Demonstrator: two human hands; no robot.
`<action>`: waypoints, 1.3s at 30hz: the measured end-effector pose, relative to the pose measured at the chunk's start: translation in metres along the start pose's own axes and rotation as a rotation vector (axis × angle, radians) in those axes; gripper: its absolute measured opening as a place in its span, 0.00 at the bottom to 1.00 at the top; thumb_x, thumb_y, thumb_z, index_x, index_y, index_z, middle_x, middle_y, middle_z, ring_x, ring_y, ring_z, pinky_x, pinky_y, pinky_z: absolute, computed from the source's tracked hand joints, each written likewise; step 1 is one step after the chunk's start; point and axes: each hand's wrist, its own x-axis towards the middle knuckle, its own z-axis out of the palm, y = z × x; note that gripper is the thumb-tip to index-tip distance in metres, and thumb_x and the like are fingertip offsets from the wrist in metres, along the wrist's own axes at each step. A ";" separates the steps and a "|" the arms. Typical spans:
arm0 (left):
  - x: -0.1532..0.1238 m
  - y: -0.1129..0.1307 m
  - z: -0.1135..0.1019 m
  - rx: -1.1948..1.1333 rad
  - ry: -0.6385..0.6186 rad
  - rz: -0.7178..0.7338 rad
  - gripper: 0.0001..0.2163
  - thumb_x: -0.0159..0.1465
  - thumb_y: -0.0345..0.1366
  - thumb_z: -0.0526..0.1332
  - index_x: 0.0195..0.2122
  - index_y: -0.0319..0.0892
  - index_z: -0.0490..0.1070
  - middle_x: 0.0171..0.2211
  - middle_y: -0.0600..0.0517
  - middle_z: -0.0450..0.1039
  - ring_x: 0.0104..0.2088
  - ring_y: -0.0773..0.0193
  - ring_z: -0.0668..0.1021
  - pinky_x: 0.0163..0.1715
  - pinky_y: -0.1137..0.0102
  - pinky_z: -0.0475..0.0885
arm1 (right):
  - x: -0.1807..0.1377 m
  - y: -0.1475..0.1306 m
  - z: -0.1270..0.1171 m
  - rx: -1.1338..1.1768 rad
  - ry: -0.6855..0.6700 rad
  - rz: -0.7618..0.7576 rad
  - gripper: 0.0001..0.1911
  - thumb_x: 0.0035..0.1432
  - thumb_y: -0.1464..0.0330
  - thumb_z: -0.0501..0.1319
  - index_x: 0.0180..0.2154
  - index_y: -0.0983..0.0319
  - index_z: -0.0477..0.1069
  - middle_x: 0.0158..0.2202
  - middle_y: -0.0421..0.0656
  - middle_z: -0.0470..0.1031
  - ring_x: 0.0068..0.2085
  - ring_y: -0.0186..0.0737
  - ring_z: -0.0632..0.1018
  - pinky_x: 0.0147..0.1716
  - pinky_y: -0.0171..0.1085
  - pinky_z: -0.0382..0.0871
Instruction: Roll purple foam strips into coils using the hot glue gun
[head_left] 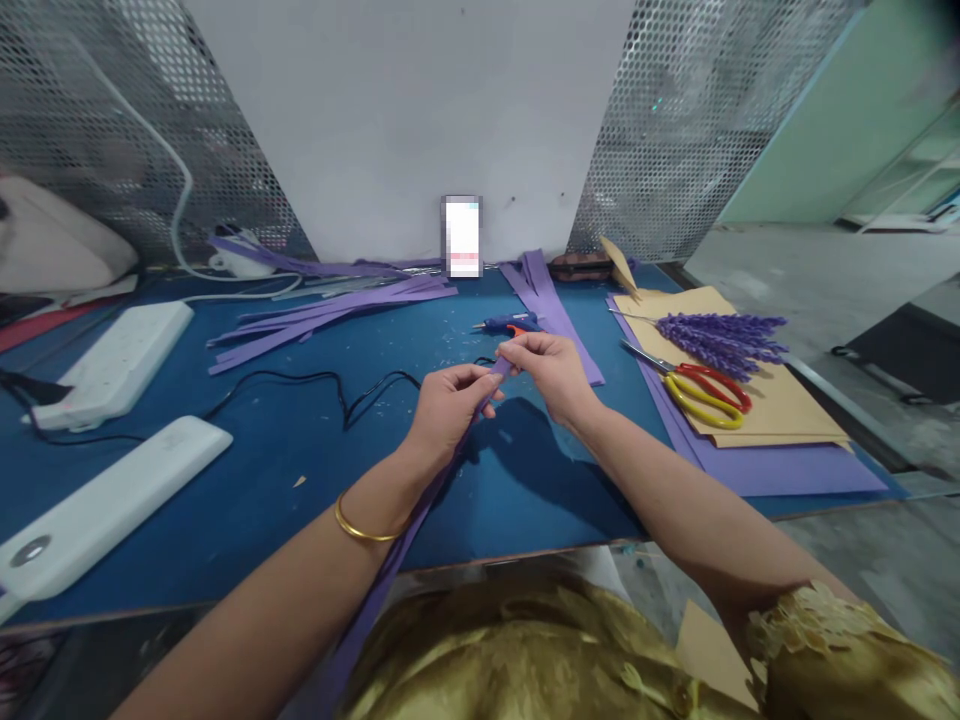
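A: Grip status, pls?
B: Both clamped on the purple strip (426,508). Your L hand (452,405) pinches it near the far end; your R hand (551,372) has the end itself, just beside.
A: Strip loc.?
B: Above the tabletop (277,520), running along your L forearm, past the near edge.
A: Surrounds?
B: Glue gun (511,323) just far of your hands; scissors (674,382) at R, on tan sheets (787,405).

A lit phone (463,238) stood upright before a pale panel (412,110) flanked by perforated panels (240,110); at the left, a white power strip (120,360) lay near a long white bar (124,500), and a dark wheeled cart (900,348) stood on grey floor (772,260), a green wall (832,140) beyond it
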 end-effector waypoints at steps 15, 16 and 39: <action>0.000 -0.003 -0.001 -0.033 -0.028 -0.037 0.12 0.52 0.44 0.72 0.30 0.39 0.82 0.26 0.48 0.78 0.19 0.69 0.72 0.21 0.73 0.66 | 0.005 0.000 -0.007 -0.012 -0.029 -0.008 0.21 0.46 0.52 0.71 0.20 0.60 0.69 0.18 0.37 0.69 0.22 0.32 0.68 0.27 0.35 0.64; 0.000 -0.002 -0.001 -0.026 -0.037 -0.048 0.12 0.52 0.44 0.72 0.30 0.39 0.82 0.26 0.47 0.79 0.20 0.69 0.73 0.22 0.73 0.66 | 0.006 0.000 -0.008 -0.004 -0.004 -0.026 0.21 0.47 0.52 0.70 0.20 0.60 0.69 0.18 0.37 0.68 0.22 0.32 0.67 0.26 0.35 0.64; 0.000 -0.005 0.000 0.017 0.038 -0.060 0.13 0.50 0.46 0.71 0.26 0.39 0.78 0.23 0.50 0.77 0.19 0.69 0.71 0.21 0.73 0.64 | 0.014 0.004 -0.012 0.133 0.117 0.114 0.26 0.47 0.44 0.66 0.26 0.62 0.76 0.23 0.40 0.72 0.23 0.31 0.69 0.26 0.35 0.65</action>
